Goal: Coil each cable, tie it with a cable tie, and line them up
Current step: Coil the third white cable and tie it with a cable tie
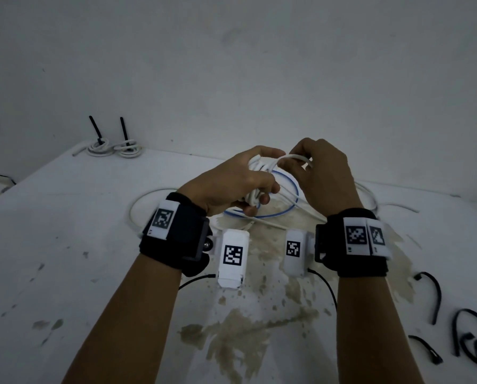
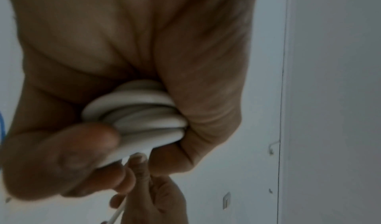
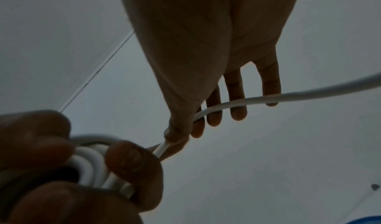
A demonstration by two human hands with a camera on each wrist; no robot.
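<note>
Above the middle of the bench (image 1: 65, 245), the left hand (image 1: 231, 184) is clamped round a bundle of white cable (image 2: 142, 113) loops, while the right hand (image 1: 326, 178) pinches the loose strand (image 3: 257, 99) between thumb and forefinger, feeding the next turn. If the left grip eases, the stiff loops will likely spring apart. The trailing length may snag the blue cable (image 1: 292, 200) beneath. Two tied coils (image 1: 112, 149) lie far left; spare ties (image 1: 470, 339) near right.
</note>
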